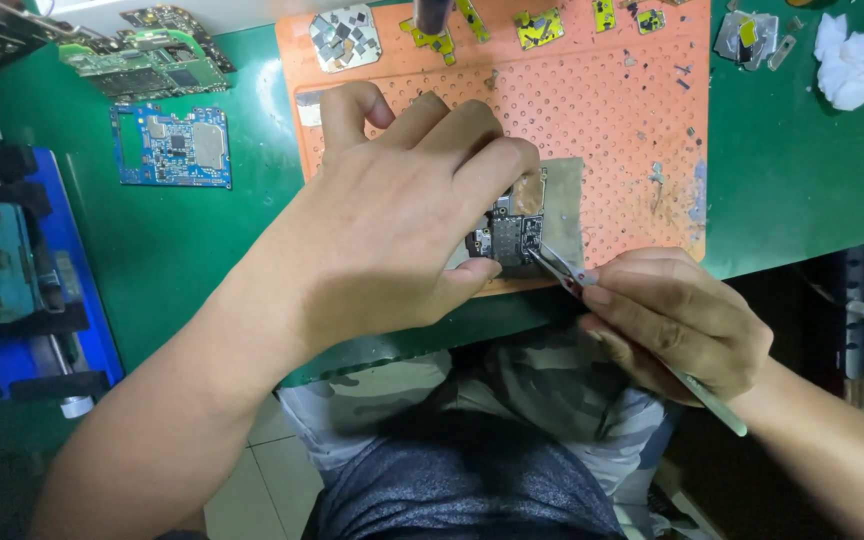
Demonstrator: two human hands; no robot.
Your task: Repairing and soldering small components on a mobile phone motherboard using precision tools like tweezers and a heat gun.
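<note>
Right hand (677,330) pinches a pair of metal tweezers (562,268), fingers closed tight on the shanks; tips narrow, resting on the right edge of a small dark circuit board (505,235). Whether the tips hold a part cannot be told. Left hand (402,215) curls over the board, fingertips and thumb clamping it from above and below. Board lies at the near edge of the orange perforated mat (612,110), partly on a grey-brown patch (562,205). Mat sits on a green bench (792,170). Further left: a blue circuit board (174,146) and a green one (142,62), well apart from the hands. White crumpled cloth (862,62) at far right.
</note>
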